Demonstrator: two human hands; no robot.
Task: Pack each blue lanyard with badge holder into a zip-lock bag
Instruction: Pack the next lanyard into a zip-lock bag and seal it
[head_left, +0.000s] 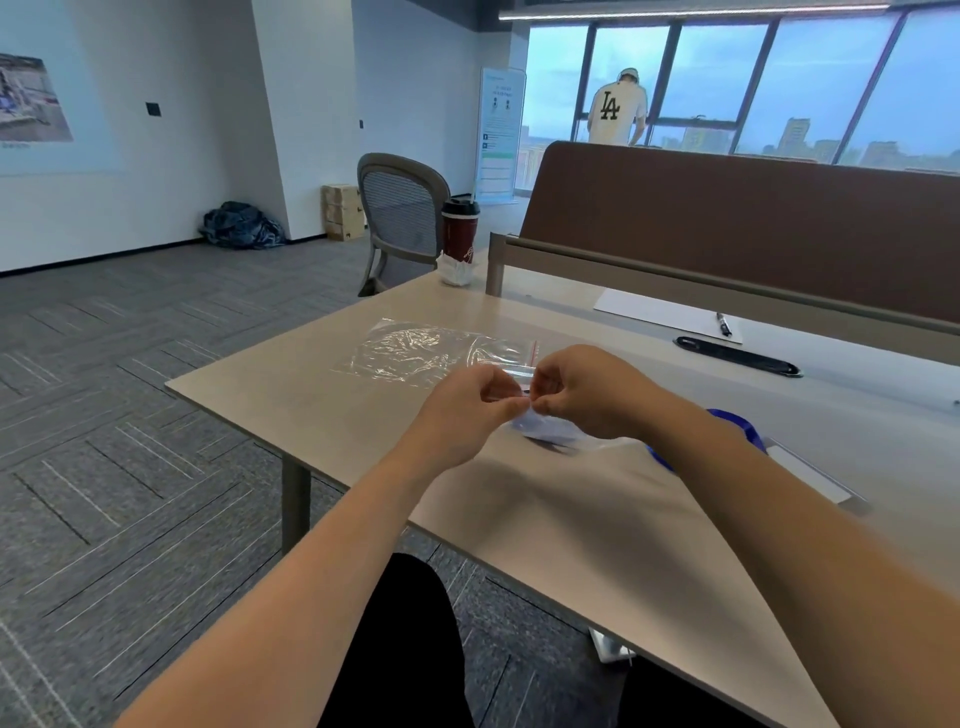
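Pinching the mouth of the zip-lock bag (550, 431) from both sides, we hold it just above the counter (311, 410). The left hand (470, 402) and right hand (582, 392) sit almost knuckle to knuckle. Both have their fingers curled and thumb and forefinger closed on the seal strip. Gripping this close together puts the pull on one short length of the zip, which suits parting or pressing it; we cannot tell which. The body of the bag hangs below the hands, its lower part on the counter. Whether the pale shape in it is contents or only folded film we cannot tell.

The blue lanyard (737, 423) lies on the counter behind the right forearm, partly hidden, so we judge it not yet packed. It is near enough for the right hand to reach. A spare bag (410, 351) lies flat beyond the hands, apart from them
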